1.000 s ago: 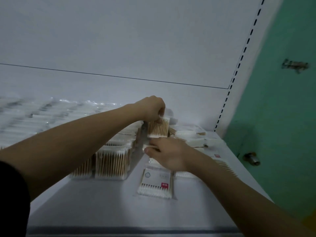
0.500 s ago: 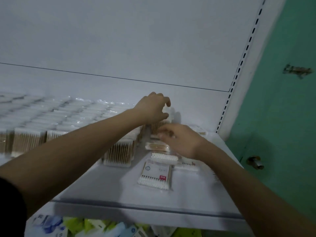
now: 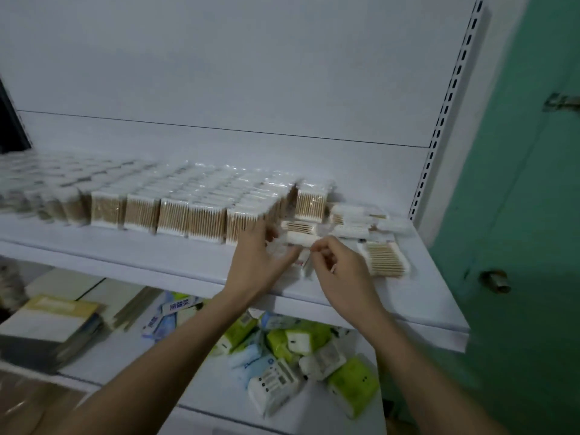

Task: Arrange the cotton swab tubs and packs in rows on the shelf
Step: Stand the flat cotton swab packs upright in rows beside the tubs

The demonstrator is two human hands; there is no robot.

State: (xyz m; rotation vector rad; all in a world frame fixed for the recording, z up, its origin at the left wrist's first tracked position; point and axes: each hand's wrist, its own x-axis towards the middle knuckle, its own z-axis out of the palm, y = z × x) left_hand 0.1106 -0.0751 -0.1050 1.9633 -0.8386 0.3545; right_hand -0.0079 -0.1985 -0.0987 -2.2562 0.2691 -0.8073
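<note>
On the shelf [image 3: 175, 262], both hands, left [image 3: 257, 262] and right [image 3: 342, 271], pinch one swab pack [image 3: 299, 238].

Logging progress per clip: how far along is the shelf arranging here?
Mostly done: upright packs fill rows across the shelf. In hand: left hand and right hand hold a flat pack. Left: loose packs lying at the right end.
</note>
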